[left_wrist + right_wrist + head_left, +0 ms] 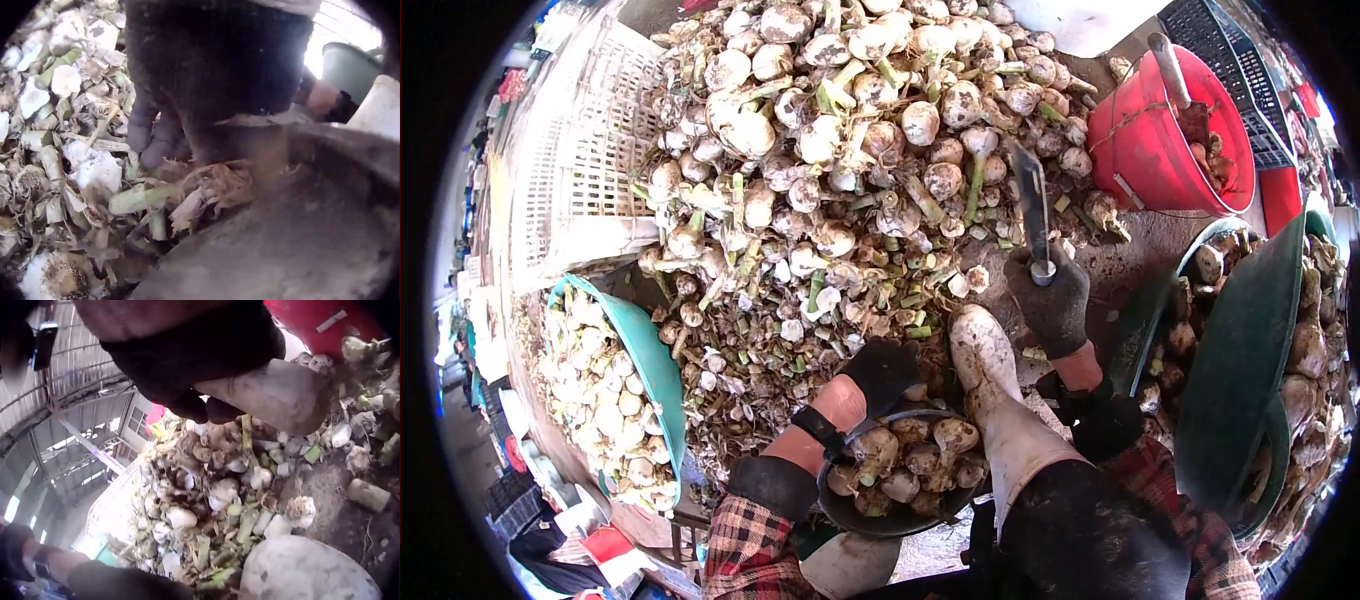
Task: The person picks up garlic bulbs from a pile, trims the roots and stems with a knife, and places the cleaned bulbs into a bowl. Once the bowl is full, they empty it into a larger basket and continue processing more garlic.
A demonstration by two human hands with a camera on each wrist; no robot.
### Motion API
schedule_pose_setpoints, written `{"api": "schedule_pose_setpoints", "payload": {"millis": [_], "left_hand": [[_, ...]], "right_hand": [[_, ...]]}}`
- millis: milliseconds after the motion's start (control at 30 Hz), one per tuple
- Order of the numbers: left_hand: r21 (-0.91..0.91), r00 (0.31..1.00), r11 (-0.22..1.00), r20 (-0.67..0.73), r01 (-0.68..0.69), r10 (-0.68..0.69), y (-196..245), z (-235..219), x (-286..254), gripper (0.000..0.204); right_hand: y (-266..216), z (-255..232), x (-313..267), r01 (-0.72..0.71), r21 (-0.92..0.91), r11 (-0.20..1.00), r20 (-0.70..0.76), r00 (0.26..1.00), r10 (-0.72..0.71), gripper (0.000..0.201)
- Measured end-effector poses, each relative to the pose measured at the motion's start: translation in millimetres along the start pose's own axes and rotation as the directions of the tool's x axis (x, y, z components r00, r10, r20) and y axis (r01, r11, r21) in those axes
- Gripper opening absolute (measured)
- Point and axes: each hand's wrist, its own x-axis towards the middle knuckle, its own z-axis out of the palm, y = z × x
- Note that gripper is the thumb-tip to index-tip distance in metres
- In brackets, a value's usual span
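The right hand [1055, 305], in a dark glove, is closed round the handle of a knife [1032, 205] whose blade points up toward twelve o'clock over the heap. The left hand [882, 372], also gloved, reaches to the near edge of the garlic pile [850, 150], just at the twelve o'clock rim of a dark bowl [890, 520] resting on the lap; from the left wrist view its fingers [150, 134] curl down into the cut stems and skins, but I cannot tell whether they hold a bulb. The bowl already holds a number of trimmed bulbs. Garlic heads of this sort look firm and light, with papery skin that sheds and slips, so the sound hold is probably round the body of the bulb, leaving stalk and root free for the blade. A pale rubber boot [990, 370] stands between the two hands. The heap lies on a bare, dirty floor strewn with stalk ends. At nine o'clock sits a teal basin [655, 360] of cleaned bulbs, at ten a white plastic crate [590, 150], at two a red bucket [1140, 140], at three a green basin [1240, 360]. Overhead the right wrist view shows a metal shed roof [81, 406].
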Motion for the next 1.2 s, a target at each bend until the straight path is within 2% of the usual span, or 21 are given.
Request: {"api": "schedule_pose_setpoints", "payload": {"millis": [33, 200, 267, 333, 367, 400, 433, 467, 533, 600, 667, 733, 767, 800, 833, 867, 900, 933, 1000, 1133, 1200], "left_hand": [[0.009, 0.994, 0.999, -0.1, -0.046, 0.046, 2.4, 3.3, 0.1, 0.028], [0.02, 0.993, 0.994, -0.046, -0.109, 0.11, 7.1, 8.3, 22.3, 0.036], [0.017, 0.977, 0.991, -0.164, -0.136, 0.137, 1.8, -0.6, 22.1, 0.034], [0.007, 0.948, 0.994, -0.299, -0.112, 0.109, -1.7, -13.0, 17.4, 0.025], [0.015, 0.99, 0.998, -0.122, 0.067, -0.065, 0.9, -36.9, 13.7, 0.023], [0.043, 0.961, 0.998, -0.273, 0.046, -0.033, -0.6, -57.3, -1.5, 0.029], [-0.133, 0.912, 0.985, -0.381, 0.111, -0.154, 10.2, -90.9, -18.1, 0.039], [-0.127, 0.9, 0.963, -0.344, 0.239, -0.269, 18.5, -103.6, -29.9, 0.045], [-0.17, 0.889, 0.96, -0.366, 0.224, -0.273, 35.8, -122.0, -56.2, 0.04], [-0.163, 0.932, 0.969, -0.282, 0.188, -0.228, 56.9, -105.5, -81.3, 0.041], [-0.047, 0.936, 0.994, -0.335, 0.101, -0.111, 92.0, -125.3, -89.6, 0.047], [-0.071, 0.975, 0.984, -0.145, 0.162, -0.171, 118.0, -125.7, -101.1, 0.054], [-0.067, 0.974, 0.983, -0.145, 0.168, -0.177, 128.0, -119.1, -112.3, 0.054], [-0.192, 0.889, 0.901, -0.176, 0.39, -0.423, 136.1, -109.4, -128.9, 0.056], [-0.317, 0.745, 0.754, -0.178, 0.575, -0.643, 143.6, -98.1, -145.1, 0.058], [-0.311, 0.741, 0.754, -0.185, 0.579, -0.645, 149.1, -83.3, -160.1, 0.058], [-0.458, 0.646, 0.577, -0.007, 0.676, -0.763, 153.0, -63.0, -175.0, 0.059], [-0.558, 0.536, 0.359, 0.189, 0.748, -0.822, 158.5, -38.6, -187.2, 0.06], [-0.614, 0.605, 0.335, 0.303, 0.715, -0.736, 170.7, 29.5, -206.8, 0.055], [-0.434, 0.501, 0.346, 0.321, 0.832, -0.804, 167.8, 67.0, -203.2, 0.048], [-0.272, 0.478, 0.434, 0.118, 0.859, -0.871, 147.6, 34.3, -187.1, 0.036]], "right_hand": [[0.7, 2.8, -5.2, -0.001, -0.002, 1.0, 0.005, 1.0, 0.001, 0.015], [1.1, 18.1, -13.9, 0.037, -0.029, 0.999, 0.108, 0.994, -0.034, 0.015], [0.1, 19.9, -15.6, 0.086, 0.015, 0.996, 0.109, 0.99, -0.087, 0.016], [0.6, 20.4, -19.7, -0.017, 0.115, 0.993, 0.202, 0.979, -0.006, 0.016], [2.5, 19.7, -21.2, -0.025, 0.109, 0.994, 0.214, 0.977, 0.001, 0.016], [4.5, 19.3, -23.8, -0.036, 0.08, 0.996, 0.326, 0.945, 0.008, 0.018], [5.5, 19.3, -28.1, -0.049, 0.053, 0.997, 0.436, 0.9, 0.021, 0.019], [5.0, 19.5, -31.0, -0.052, 0.031, 0.998, 0.535, 0.845, 0.027, 0.021], [0.8, 21.6, -36.6, -0.132, 0.168, 0.977, 0.654, 0.756, -0.01, 0.024], [1.7, 31.1, -42.9, -0.15, 0.198, 0.969, 0.802, 0.593, -0.072, 0.025], [6.5, 37.3, -50.4, -0.04, 0.254, 0.966, 0.822, 0.535, -0.194, 0.03], [-4.2, 35.2, -54.7, 0.128, 0.133, 0.983, 0.935, 0.313, -0.168, 0.03], [-1.1, 41.7, -59.9, 0.237, 0.147, 0.96, 0.935, 0.282, -0.213, 0.041], [0.8, 41.9, -64.7, 0.238, 0.154, 0.959, 0.934, 0.281, -0.219, 0.041], [-6.8, 39.9, -65.0, 0.263, 0.126, 0.957, 0.962, 0.202, -0.182, 0.047], [-12.7, 38.9, -64.9, 0.292, 0.099, 0.951, 0.982, 0.124, -0.14, 0.052], [-8.3, 43.6, -67.8, 0.325, 0.032, 0.945, 0.995, 0.079, -0.061, 0.055], [-8.1, 45.0, -70.2, 0.332, 0.04, 0.943, 0.994, 0.079, -0.07, 0.055], [-5.2, 46.3, -75.1, 0.362, 0.029, 0.932, 0.994, 0.085, -0.064, 0.056], [10.2, 52.6, -90.0, 0.337, 0.046, 0.94, 0.963, 0.235, -0.131, 0.059], [-14.6, 48.2, -74.3, 0.279, -0.047, 0.959, 0.973, 0.23, -0.019, 0.059]]}}
